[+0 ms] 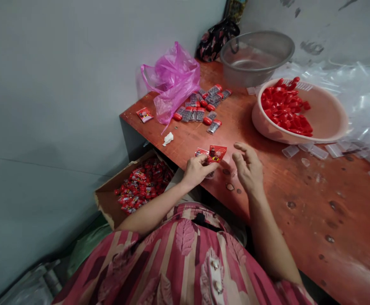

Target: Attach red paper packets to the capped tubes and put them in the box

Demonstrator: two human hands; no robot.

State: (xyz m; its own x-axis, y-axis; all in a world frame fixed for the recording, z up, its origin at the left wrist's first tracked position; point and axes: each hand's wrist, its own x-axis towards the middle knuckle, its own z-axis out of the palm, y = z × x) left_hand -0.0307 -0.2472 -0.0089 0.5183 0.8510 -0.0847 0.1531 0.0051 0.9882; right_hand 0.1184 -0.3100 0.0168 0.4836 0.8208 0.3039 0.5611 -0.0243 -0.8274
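Observation:
My left hand (198,170) pinches a small red printed packet (217,153) above the table's near edge. Something clear shows under its fingers, too small to make out. To the right, my right hand (248,167) is raised over the table with thumb and fingers apart and nothing between them. Several clear containers with red caps (200,113) lie in a loose group beyond my left hand. Another red packet (144,115) rests flat near the table's left corner, and a crumpled white scrap (168,139) lies closer.
A pink bowl (327,114) holds red plastic caps (283,108). Behind it stand a grey basin (254,63) and a pile of clear containers (363,97). A pink plastic bag (178,76) sits at the back left. Below the table edge, a cardboard box (107,203) holds many red packets.

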